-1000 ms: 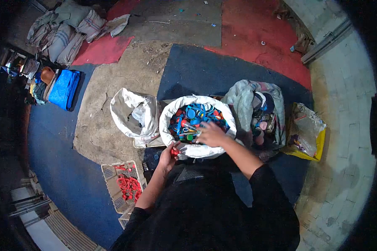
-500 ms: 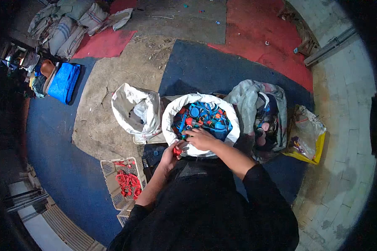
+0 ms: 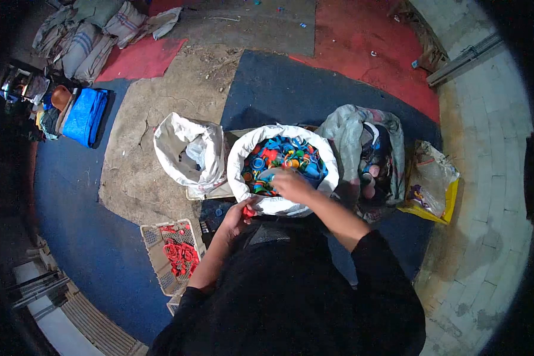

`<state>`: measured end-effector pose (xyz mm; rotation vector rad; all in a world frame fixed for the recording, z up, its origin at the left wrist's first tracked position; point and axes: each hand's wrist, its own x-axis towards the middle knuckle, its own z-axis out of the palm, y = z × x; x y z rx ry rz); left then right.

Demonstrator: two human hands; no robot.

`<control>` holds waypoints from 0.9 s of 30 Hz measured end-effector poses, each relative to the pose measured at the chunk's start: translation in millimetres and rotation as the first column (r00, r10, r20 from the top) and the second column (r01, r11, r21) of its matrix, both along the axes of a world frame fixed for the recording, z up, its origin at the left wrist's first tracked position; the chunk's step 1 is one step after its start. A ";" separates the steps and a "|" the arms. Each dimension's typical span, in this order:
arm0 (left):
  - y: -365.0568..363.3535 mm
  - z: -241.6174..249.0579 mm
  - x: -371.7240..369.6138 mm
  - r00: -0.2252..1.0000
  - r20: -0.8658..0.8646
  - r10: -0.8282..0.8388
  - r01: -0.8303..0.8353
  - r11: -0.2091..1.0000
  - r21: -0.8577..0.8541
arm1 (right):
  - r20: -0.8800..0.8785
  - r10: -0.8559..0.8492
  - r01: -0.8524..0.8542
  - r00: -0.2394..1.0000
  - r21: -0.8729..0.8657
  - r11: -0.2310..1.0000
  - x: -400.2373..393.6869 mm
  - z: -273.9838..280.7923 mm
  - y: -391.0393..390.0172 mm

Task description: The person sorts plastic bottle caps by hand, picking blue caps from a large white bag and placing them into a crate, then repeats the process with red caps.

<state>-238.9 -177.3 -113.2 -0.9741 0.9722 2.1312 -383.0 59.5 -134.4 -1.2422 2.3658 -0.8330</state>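
Note:
A white sack (image 3: pixel 241 159) with its rim rolled down stands before me, filled with blue, red, orange and green plastic caps (image 3: pixel 291 155). At the sack's near rim, my left hand (image 3: pixel 236 217) is closed around a red plastic cap (image 3: pixel 248 212); whether it holds more than one is hidden. My right hand (image 3: pixel 294 186) is over the caps inside the sack, back of the hand upward. Motion smears its fingers, and a pale patch shows beside the fingertips, too blurred to name.
Left of the sack stand another white sack (image 3: pixel 167 151) and a crate (image 3: pixel 152 251) of red plastic pieces (image 3: pixel 181 257). To the right are a grey sack (image 3: pixel 338 127) with mixed items and a yellow-edged bag (image 3: pixel 449 204). A blue folded tarp (image 3: pixel 86 117) lies farther left.
My right hand has shifted slightly right and up over the caps, and its fingers have blurred. The caps on top lie differently. My left hand stays at the rim with the red cap.

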 end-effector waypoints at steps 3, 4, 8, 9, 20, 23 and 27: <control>0.8 5.0 -1.9 1.000 0.006 -0.023 0.024 0.999 -0.029 | 0.019 0.077 -0.079 0.997 0.180 0.980 23.5 -14.4 -10.9; 0.3 4.8 -2.1 0.999 0.000 -0.036 0.036 0.999 -0.035 | 0.023 0.034 -0.039 0.999 0.224 0.974 23.6 -13.2 -11.1; 3.0 6.7 -1.9 0.999 -0.003 -0.045 0.045 0.998 -0.046 | 0.055 -0.062 0.036 0.997 0.388 0.921 18.5 -0.6 -10.4; 3.9 5.2 -2.3 0.999 -0.004 -0.043 0.042 0.998 -0.046 | 0.029 -0.056 0.039 0.998 0.422 0.906 16.9 -2.1 -9.0; 0.7 -6.2 3.3 0.999 -0.010 -0.035 0.034 0.997 -0.063 | -0.052 -0.215 0.216 0.975 0.447 0.868 7.6 7.8 51.2; 7.8 7.4 2.3 1.000 -0.014 -0.010 0.008 0.995 -0.102 | -0.022 -0.320 0.302 0.947 0.404 0.864 -6.6 36.8 28.5; 12.4 11.7 1.2 0.999 -0.019 0.050 -0.051 0.996 -0.069 | -0.110 -0.371 0.371 0.922 -0.015 0.928 -7.2 42.9 -23.1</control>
